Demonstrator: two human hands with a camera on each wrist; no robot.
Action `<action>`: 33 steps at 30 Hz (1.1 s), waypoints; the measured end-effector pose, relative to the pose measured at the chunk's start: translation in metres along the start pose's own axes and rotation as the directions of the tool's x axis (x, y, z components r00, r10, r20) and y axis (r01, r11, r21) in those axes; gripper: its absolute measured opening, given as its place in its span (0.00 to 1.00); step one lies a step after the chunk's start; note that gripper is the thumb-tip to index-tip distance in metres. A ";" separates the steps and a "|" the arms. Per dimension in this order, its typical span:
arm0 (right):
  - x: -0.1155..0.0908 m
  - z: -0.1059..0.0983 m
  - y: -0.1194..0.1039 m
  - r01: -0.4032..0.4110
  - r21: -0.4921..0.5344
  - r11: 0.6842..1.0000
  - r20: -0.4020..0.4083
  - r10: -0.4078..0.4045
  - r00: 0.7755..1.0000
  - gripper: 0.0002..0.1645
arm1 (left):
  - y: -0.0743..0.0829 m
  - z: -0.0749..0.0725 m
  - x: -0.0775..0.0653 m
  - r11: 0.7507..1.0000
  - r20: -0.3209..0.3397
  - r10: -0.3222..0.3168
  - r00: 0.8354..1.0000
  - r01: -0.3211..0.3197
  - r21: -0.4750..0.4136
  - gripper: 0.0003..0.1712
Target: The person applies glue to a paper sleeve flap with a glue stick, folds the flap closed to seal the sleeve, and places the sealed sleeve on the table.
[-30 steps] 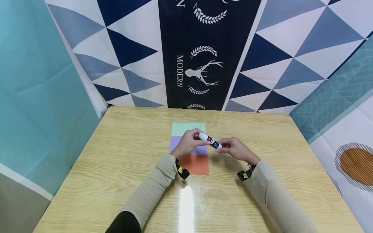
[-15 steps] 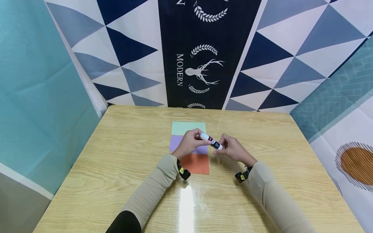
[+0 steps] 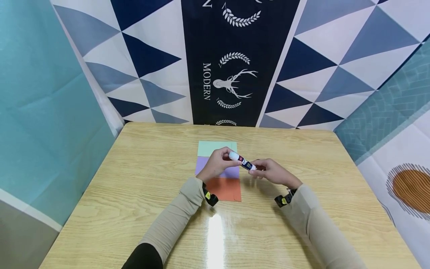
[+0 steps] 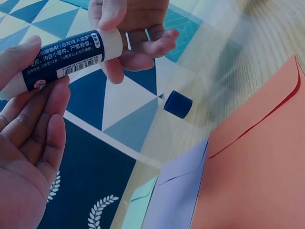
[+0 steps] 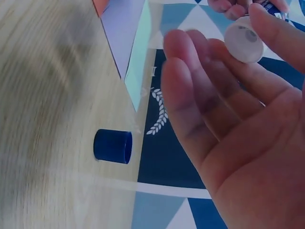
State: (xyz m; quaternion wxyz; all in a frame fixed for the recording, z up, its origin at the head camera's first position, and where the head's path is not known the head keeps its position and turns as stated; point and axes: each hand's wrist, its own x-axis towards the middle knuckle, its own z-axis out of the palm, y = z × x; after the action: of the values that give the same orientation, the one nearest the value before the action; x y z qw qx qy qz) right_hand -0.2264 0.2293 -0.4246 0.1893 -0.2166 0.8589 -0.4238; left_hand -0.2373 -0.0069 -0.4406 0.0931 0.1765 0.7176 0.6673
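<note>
Between the two hands a glue stick point(image 3: 244, 163) with a dark label is held at a slant above the table. My left hand point(image 3: 215, 164) grips it near its white upper end, thumb on one side and fingers on the other. At the lower end, my right hand point(image 3: 273, 172) pinches the white base point(image 5: 245, 40) between thumb and forefinger, its other fingers apart from it. A dark blue cap point(image 4: 178, 104) lies on the table under the hands, seen in both wrist views and hidden by the right hand in the head view.
Overlapping envelopes lie in a column beneath the left hand: orange-red point(image 3: 226, 189) nearest, purple point(image 3: 231, 172) in the middle, pale green point(image 3: 215, 148) farthest. The wooden table point(image 3: 134, 175) ends at a patterned cloth point(image 3: 158, 71) hanging behind it.
Half a second ago the right hand was turned further over the glue stick's base with fingers raised; now it has rolled back. The left hand keeps its grip, almost still.
</note>
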 end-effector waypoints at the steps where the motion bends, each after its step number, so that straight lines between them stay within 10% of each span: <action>1: 0.000 0.000 0.000 0.004 -0.007 1.000 -0.001 -0.004 1.000 0.19 | 0.000 0.000 0.000 1.000 0.001 -0.001 1.000 0.001 0.000 0.12; 12: 0.001 0.010 -0.006 0.000 -0.066 0.998 -0.162 -0.011 0.987 0.13 | 0.000 0.001 -0.001 1.000 0.001 0.000 1.000 0.000 0.002 0.11; 33: 0.002 0.021 -0.001 0.030 -0.030 0.999 -0.172 -0.035 0.985 0.23 | -0.005 0.005 -0.006 0.999 -0.010 -0.007 1.000 0.007 0.038 0.12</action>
State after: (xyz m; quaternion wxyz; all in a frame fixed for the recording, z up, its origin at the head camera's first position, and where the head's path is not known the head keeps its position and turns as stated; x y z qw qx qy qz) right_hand -0.2177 0.2140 -0.4359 0.1044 -0.1958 0.8741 -0.4322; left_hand -0.2307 -0.0045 -0.4463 0.0886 0.1725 0.7313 0.6539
